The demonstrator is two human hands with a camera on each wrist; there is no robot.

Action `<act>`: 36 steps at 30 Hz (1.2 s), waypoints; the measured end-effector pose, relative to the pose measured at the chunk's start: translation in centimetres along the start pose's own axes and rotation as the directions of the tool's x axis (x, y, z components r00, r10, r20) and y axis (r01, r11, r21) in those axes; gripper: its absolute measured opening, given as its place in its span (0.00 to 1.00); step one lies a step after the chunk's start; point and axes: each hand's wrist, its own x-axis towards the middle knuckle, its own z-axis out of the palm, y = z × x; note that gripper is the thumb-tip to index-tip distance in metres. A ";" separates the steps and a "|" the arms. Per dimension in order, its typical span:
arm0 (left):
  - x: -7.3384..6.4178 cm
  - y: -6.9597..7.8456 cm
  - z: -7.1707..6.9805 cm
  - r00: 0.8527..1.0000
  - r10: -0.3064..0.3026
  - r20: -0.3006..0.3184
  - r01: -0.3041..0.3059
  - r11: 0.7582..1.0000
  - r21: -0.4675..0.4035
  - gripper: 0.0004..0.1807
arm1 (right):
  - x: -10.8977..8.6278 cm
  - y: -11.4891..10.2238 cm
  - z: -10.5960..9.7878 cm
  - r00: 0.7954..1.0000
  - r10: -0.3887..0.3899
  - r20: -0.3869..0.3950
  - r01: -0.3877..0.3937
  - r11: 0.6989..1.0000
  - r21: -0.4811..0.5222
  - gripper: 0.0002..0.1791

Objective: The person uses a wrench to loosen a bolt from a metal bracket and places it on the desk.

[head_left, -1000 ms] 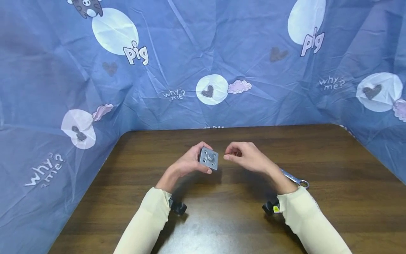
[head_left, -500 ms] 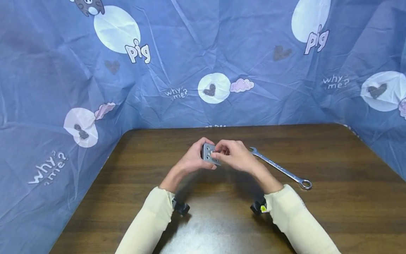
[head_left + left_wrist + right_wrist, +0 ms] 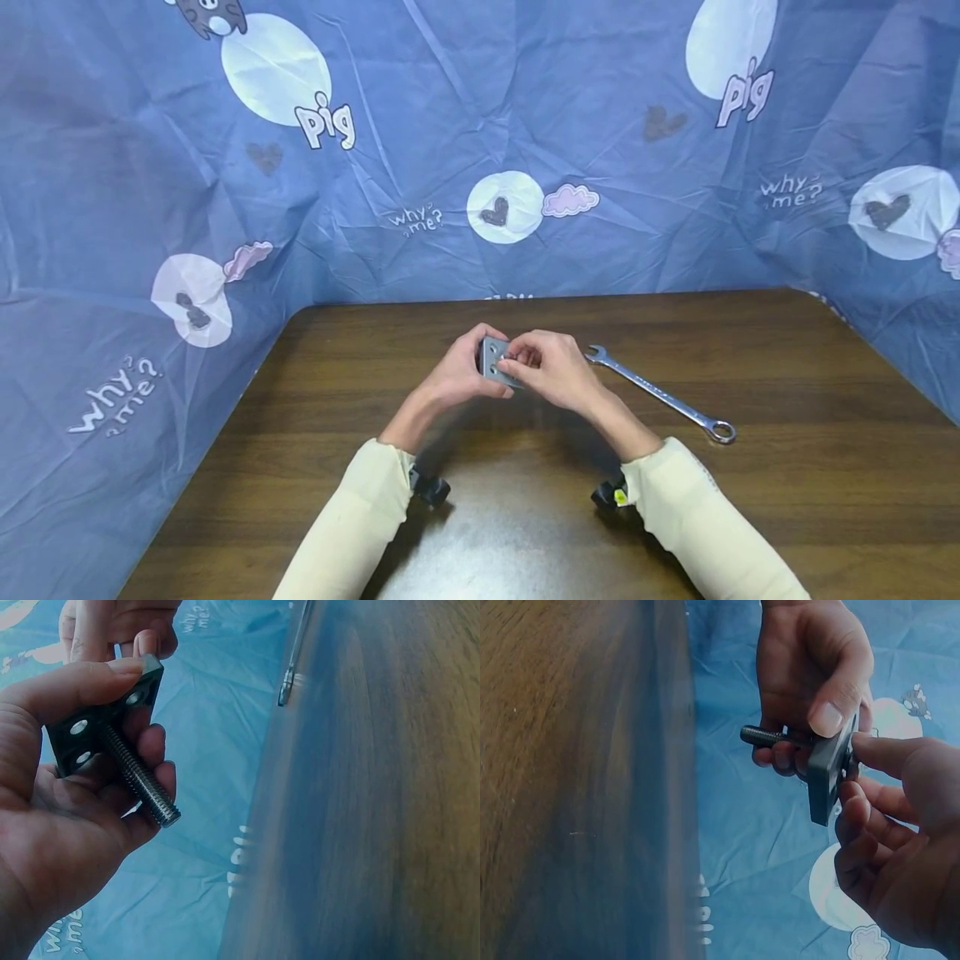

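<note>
My left hand (image 3: pixel 456 372) grips a square grey metal plate (image 3: pixel 488 357) by its edges, above the table. The plate has round holes near its corners. Through its middle passes a bolt (image 3: pixel 141 775), whose threaded shank sticks out on the palm side of the left hand. My right hand (image 3: pixel 557 370) is at the opposite face, thumb and fingers pinching the hex end of the bolt there. In the right wrist view the plate (image 3: pixel 824 778) stands edge-on between the hands, and the fingertips mostly hide that hex end.
A combination wrench (image 3: pixel 660 395) lies on the brown wooden table (image 3: pixel 810 500), right of my right hand. Blue printed cloth (image 3: pixel 420 150) hangs behind the table and along its sides. A black wrist-camera mount (image 3: pixel 431 490) sits under each forearm.
My right hand has moved left to the plate and now pinches the bolt's hex end. The left hand keeps its grip. The wrench, earlier partly behind the right forearm, shows in full.
</note>
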 end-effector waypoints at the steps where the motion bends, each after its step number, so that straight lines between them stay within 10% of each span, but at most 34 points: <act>1: 0.0 0.0 0.0 1.000 -0.001 -0.001 0.001 1.000 0.000 0.37 | 0.0 0.0 -0.1 1.000 -0.004 0.012 0.004 1.000 0.008 0.11; 20: 0.1 -0.1 0.1 1.000 -0.008 0.026 0.008 1.000 -0.008 0.37 | -0.1 1.3 -1.3 0.970 -0.171 0.173 0.153 0.982 0.115 0.14; 36: 0.0 -0.2 0.4 0.998 -0.015 -0.059 0.025 0.986 0.164 0.35 | -0.2 0.7 -0.5 0.995 0.064 0.079 -0.055 0.992 -0.114 0.14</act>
